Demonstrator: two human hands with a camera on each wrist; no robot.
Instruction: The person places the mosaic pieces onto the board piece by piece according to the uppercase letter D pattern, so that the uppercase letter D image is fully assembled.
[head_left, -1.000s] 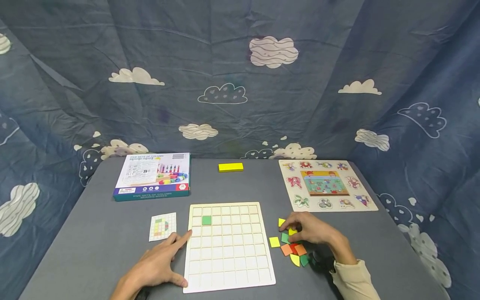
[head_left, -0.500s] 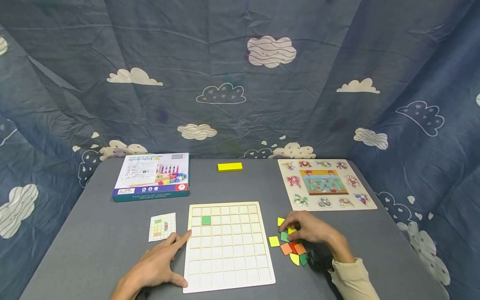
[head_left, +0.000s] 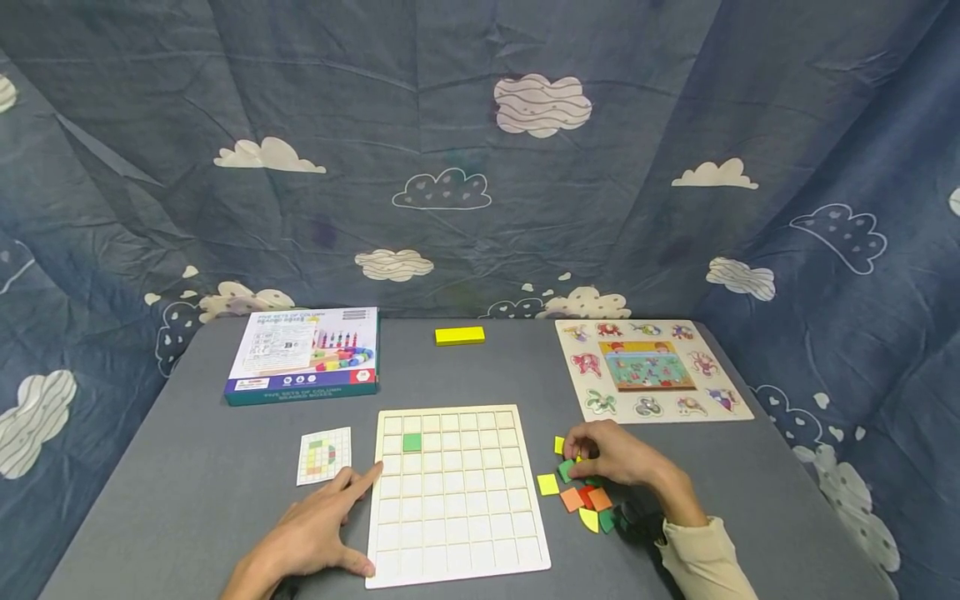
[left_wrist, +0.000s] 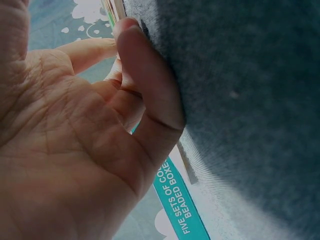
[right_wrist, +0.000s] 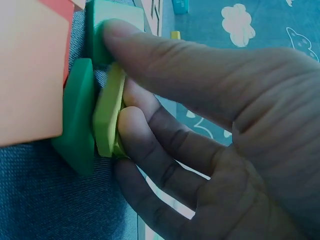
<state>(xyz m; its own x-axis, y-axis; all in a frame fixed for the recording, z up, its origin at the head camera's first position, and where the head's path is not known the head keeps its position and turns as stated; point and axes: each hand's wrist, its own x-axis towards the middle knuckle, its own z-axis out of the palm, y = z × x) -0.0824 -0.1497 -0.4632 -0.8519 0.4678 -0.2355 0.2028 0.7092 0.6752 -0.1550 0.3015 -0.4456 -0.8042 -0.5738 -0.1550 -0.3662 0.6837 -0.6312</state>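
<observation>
"Where is the green tile?"

"On the bench, just off the middle of the board's right edge, at the left side of the heap. It lies between the board and the right hand."

"So the right is nearer?"

"By far. Its thumb touches the tile, and some of its fingers bend behind a yellow tile. I can't tell whether it truly pinches the green one; not every fingertip shows."

"And the left hand?"

"Thumb and forefinger spread apart along the board's left edge, the thumb by the near left corner. It grips nothing. The card lies just past its knuckles."

"Does the tile's long axis matter?"

"It's square, so there's no real long axis, though it sits slightly askew to the board. What counts, I'd judge, is direction: from the right hand, both tile and board lie leftward."
</observation>
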